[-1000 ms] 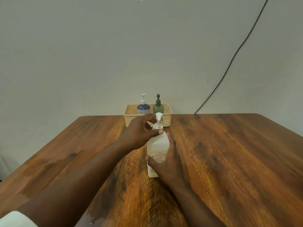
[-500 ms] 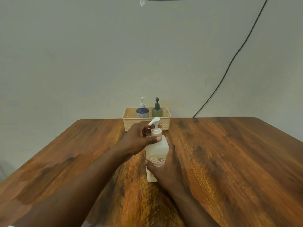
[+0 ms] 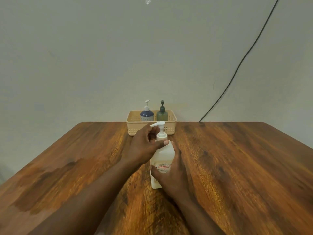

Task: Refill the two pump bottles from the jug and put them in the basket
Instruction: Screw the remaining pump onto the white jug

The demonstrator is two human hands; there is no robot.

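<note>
A white jug (image 3: 164, 156) with a pump head (image 3: 159, 127) and a red-lettered label stands upright mid-table. My right hand (image 3: 171, 177) wraps its body from the right and front. My left hand (image 3: 144, 147) grips the pump collar at the neck, thumb across the front. At the table's far edge a beige basket (image 3: 135, 128) holds two upright pump bottles: a blue one (image 3: 147, 114) with a white pump on the left, a green one (image 3: 162, 114) with a dark pump on the right.
The wooden table (image 3: 237, 167) runs wide on both sides of the jug. A plain wall stands right behind the basket, and a black cable (image 3: 240, 62) slants down it to the table's back edge at the right.
The pump nozzle has turned, from facing me to pointing left, under my left hand's grip. The jug and my right hand stay in place; the view has tilted up a little.
</note>
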